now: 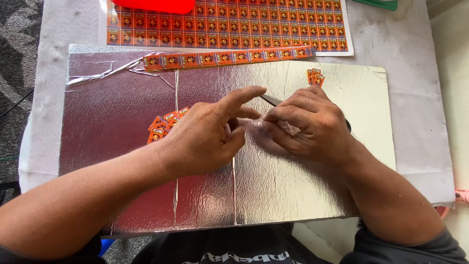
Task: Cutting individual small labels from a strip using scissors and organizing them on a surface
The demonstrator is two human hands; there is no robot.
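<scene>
My left hand [207, 134] hovers over a shiny silver foil board [112, 117], index finger stretched toward the right. My right hand [312, 124] meets it at the middle of the board and grips a dark thin tool [271, 100] whose tip pokes out between both hands. Whatever lies under the fingertips is hidden. A small heap of cut orange stickers [163, 126] lies just left of my left hand. A few more cut stickers [315, 76] sit beyond my right hand. A long strip of orange stickers [227, 57] rests along the board's far edge.
A full sheet of orange stickers [234, 27] lies on the grey table past the board, with a red object [154, 5] on its far end. Crumpled clear tape [105, 73] sits at the board's far left. A green item [378, 4] is at the far right.
</scene>
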